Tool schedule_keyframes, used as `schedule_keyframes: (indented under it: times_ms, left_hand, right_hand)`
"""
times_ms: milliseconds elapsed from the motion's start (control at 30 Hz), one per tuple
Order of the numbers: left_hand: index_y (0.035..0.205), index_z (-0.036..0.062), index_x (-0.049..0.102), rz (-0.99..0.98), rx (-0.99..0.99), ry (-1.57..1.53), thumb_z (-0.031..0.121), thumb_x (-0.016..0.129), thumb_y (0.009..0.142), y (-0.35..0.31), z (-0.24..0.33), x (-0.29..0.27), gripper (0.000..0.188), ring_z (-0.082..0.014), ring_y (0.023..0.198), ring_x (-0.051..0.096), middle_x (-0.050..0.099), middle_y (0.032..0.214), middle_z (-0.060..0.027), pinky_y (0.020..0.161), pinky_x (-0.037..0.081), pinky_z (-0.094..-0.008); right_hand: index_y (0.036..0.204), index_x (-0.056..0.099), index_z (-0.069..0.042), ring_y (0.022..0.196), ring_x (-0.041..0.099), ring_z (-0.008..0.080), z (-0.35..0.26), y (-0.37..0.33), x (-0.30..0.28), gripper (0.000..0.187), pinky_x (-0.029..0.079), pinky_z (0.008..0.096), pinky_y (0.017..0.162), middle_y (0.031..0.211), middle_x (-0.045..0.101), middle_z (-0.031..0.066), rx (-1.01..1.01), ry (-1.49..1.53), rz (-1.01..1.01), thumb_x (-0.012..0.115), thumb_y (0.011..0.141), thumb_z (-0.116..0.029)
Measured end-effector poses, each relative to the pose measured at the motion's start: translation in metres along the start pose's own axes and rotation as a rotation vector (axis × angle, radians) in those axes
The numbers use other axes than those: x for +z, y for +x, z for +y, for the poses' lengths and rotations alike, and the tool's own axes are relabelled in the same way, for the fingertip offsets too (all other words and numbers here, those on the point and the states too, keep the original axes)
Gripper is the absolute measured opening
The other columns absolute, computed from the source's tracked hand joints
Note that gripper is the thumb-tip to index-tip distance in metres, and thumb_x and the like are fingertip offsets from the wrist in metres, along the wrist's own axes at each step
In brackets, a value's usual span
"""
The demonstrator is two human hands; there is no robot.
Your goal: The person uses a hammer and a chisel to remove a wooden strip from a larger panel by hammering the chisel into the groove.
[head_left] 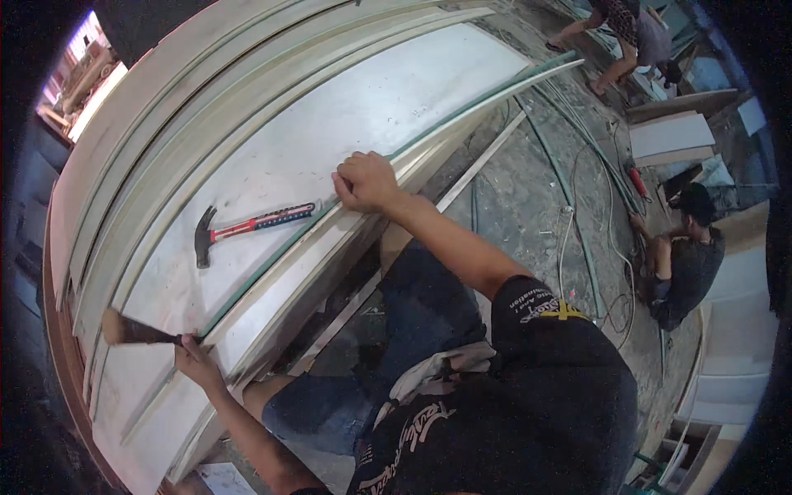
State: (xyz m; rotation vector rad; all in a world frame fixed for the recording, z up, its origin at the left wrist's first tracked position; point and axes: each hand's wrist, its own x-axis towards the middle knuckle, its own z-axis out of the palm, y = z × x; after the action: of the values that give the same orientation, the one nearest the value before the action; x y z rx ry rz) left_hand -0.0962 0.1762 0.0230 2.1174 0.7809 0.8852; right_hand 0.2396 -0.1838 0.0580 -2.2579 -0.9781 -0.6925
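Observation:
My left hand [195,363] pinches the dark end of a tool with a tan, rounded far end [115,327]. Motion blur leaves the tool's exact kind unclear. Closed like a fist, my right hand [369,181] rests at the edge of a white curved panel [388,91]. A green strip [268,276] runs along that edge and passes under the right hand; what its fingers hold, if anything, is hidden. Between both hands, a claw hammer [252,223] with a black head and a red, white and blue handle lies on the panel.
More curved panels [165,148] with pale rims lie stacked beyond. Green strips [569,206] and a cable [610,231] cross the grey floor to the right. One person squats at the right [691,256]; another bends over at the upper right [631,41]. Boards [672,136] lie near them.

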Motion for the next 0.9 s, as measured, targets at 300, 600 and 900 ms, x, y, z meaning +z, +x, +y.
schedule_keyframes:
  times_ms: [300, 600, 900]
  left_hand:
    - [0.106, 0.0013, 0.063, -0.035, 0.106, 0.144, 0.005, 0.060, 0.087, -0.021, -0.173, -0.136, 0.020, -0.0223, 0.091, 0.061, 0.064, 0.098, -0.0091, 0.078, 0.051, -0.0333]
    - [0.080, -0.0010, 0.063, 0.107, 0.087, 0.119, 0.040, 0.051, 0.098, -0.021, -0.010, -0.041, 0.046, -0.0411, 0.074, 0.059, 0.060, 0.074, -0.0200, 0.068, 0.046, -0.0469]
    - [0.081, 0.0000, 0.063, 0.222, 0.162, 0.013, 0.040, 0.038, 0.105, -0.025, -0.002, -0.041, 0.053, -0.0327, 0.068, 0.059, 0.061, 0.072, -0.0151, 0.065, 0.046, -0.0425]
  right_hand:
    - [0.068, 0.066, -0.011, 0.074, 0.061, 0.0328, -0.061, 0.033, 0.063, 0.022, 0.049, 0.0470, 0.066, 0.070, 0.060, 0.0120, -0.214, 0.426, -0.132, 0.065, 0.079, -0.030]
    - [0.073, 0.055, -0.007, 0.073, 0.056, 0.0291, -0.047, 0.020, 0.042, 0.024, 0.046, 0.0405, 0.064, 0.075, 0.058, 0.0085, -0.212, 0.122, -0.006, 0.073, 0.083, -0.021]
    - [0.082, 0.060, -0.008, 0.083, 0.056, 0.0314, -0.053, 0.028, 0.040, 0.018, 0.045, 0.0431, 0.072, 0.085, 0.060, 0.0097, -0.301, 0.105, -0.101, 0.071, 0.086, -0.022]
